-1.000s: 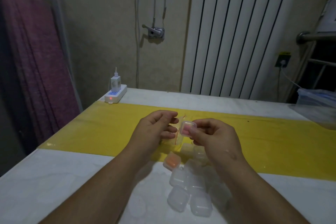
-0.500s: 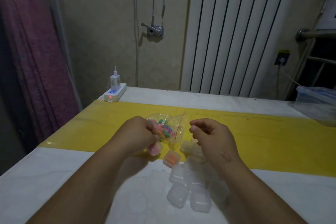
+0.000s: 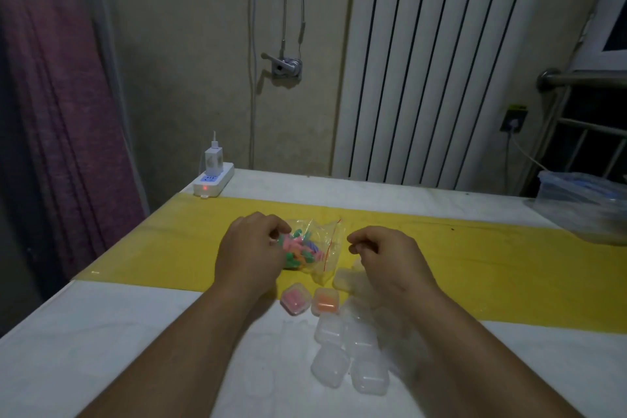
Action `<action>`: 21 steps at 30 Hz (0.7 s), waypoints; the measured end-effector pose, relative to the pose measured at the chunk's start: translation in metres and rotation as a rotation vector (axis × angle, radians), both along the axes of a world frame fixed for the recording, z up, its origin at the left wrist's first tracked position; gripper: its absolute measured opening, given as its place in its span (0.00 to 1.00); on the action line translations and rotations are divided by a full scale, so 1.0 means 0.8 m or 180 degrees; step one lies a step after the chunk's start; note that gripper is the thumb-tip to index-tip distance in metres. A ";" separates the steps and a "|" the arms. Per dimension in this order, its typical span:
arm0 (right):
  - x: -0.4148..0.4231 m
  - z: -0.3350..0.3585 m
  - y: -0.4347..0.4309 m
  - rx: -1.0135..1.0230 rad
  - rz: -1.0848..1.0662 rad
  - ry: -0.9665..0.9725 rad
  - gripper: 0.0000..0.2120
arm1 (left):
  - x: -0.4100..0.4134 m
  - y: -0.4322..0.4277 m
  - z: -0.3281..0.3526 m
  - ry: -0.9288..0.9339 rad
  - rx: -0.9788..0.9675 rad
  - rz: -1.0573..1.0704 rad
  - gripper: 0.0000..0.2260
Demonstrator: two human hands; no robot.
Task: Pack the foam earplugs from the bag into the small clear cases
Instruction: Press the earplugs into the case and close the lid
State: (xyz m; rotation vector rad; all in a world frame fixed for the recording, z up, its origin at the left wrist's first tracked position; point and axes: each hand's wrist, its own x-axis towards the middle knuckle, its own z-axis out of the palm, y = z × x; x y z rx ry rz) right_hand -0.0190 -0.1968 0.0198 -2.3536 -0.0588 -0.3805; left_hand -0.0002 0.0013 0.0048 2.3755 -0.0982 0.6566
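You are at a white table (image 3: 101, 343) crossed by a yellow strip (image 3: 492, 265), with a radiator (image 3: 441, 61) on the wall behind and a power strip (image 3: 213, 181) at the far left corner. The bag (image 3: 319, 244) of coloured earplugs (image 3: 298, 249) lies on the yellow strip between your hands. Your left hand (image 3: 252, 248) curls at its left side, fingertips in among the earplugs; whether they pinch one I cannot tell. Your right hand (image 3: 386, 258) hangs just right of the bag, loosely closed and holding nothing I can see. Below the bag sit a pink-filled case (image 3: 296, 299) and an orange-filled case (image 3: 325, 301), side by side. Empty cases (image 3: 342, 353) cluster nearer you, partly under your right forearm. A plastic tub (image 3: 583, 204) stands at the far right.
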 end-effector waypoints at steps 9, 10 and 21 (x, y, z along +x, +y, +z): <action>0.046 0.005 0.035 -0.1261 0.0059 0.0643 0.11 | 0.007 -0.002 -0.010 0.0298 0.0557 0.0183 0.17; 0.049 0.005 0.038 -0.1265 0.0036 0.0664 0.10 | 0.008 -0.001 -0.010 0.0287 0.0501 0.0186 0.17; 0.062 -0.001 0.065 -0.1240 0.0410 0.0553 0.07 | 0.018 -0.001 -0.024 0.0340 0.0174 0.0118 0.14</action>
